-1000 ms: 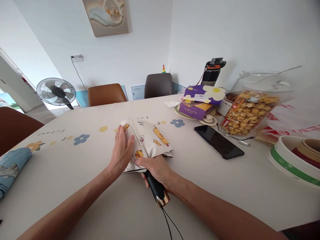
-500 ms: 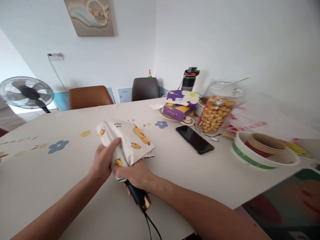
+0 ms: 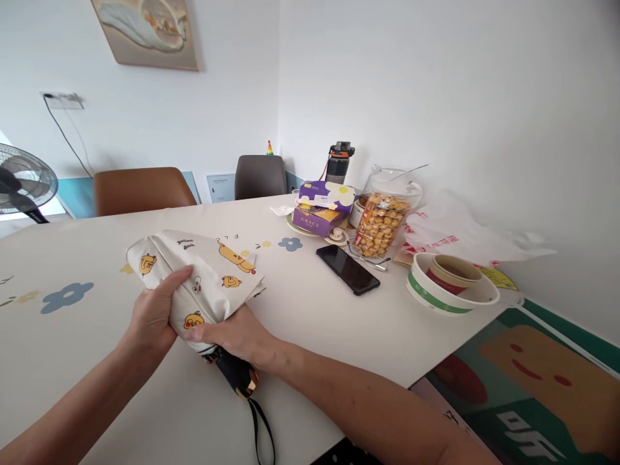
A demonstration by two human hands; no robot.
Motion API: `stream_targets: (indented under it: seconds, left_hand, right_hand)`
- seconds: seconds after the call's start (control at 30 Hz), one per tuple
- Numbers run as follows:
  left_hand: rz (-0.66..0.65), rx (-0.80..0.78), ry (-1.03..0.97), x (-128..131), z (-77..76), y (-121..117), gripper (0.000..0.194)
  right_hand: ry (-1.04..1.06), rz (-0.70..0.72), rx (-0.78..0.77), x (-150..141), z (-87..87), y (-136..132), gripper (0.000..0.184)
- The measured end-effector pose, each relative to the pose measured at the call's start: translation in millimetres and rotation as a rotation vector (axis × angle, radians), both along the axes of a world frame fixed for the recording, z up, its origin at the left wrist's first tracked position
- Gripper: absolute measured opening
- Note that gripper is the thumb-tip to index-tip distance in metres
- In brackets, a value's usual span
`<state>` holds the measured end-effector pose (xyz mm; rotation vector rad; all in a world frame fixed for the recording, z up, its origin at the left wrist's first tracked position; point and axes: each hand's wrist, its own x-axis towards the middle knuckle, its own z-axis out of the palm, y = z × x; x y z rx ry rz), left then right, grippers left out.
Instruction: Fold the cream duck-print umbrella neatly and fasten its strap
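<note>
A folding umbrella [image 3: 213, 284] with a white canopy and yellow duck prints is held over the table, its loose folds fanned out to the far side. Its black handle [image 3: 235, 371], with a copper-coloured end and a black wrist strap, points toward me. My left hand [image 3: 157, 310] grips the gathered canopy from the left, thumb on top. From the right, my right hand [image 3: 237, 336] clasps the lower canopy just above the handle, its thumb across the fabric. The fingers beneath the cloth are hidden.
A black phone [image 3: 347, 268] lies right of the umbrella, near glasses [image 3: 372, 261]. Behind are a purple tissue pack [image 3: 327, 196], a snack jar [image 3: 382, 223] and a dark bottle [image 3: 338, 165]. Paper bowls [image 3: 436, 300] and a plastic bag [image 3: 450, 226] stand at the right.
The view has turned right, so the things on the table appear further left. Both hands keep their hold on the umbrella, and its canopy looks spread a little wider.
</note>
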<state>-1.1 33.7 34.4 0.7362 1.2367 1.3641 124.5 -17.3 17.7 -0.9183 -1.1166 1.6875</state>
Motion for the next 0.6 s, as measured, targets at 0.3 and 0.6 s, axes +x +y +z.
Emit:
stream_targets:
  seconds: [0.3, 0.6]
  left_hand:
    - [-0.283, -0.289, -0.078, -3.5, -11.6, 4.5, 0.038]
    - [0.043, -0.026, 0.510, -35.5, -20.0, 37.2, 0.070]
  right_hand:
    - [0.408, 0.312, -0.293, -5.1, -8.9, 1.9, 0.048]
    - [0.307, 0.194, -0.478, -4.0, -10.6, 0.8, 0.027]
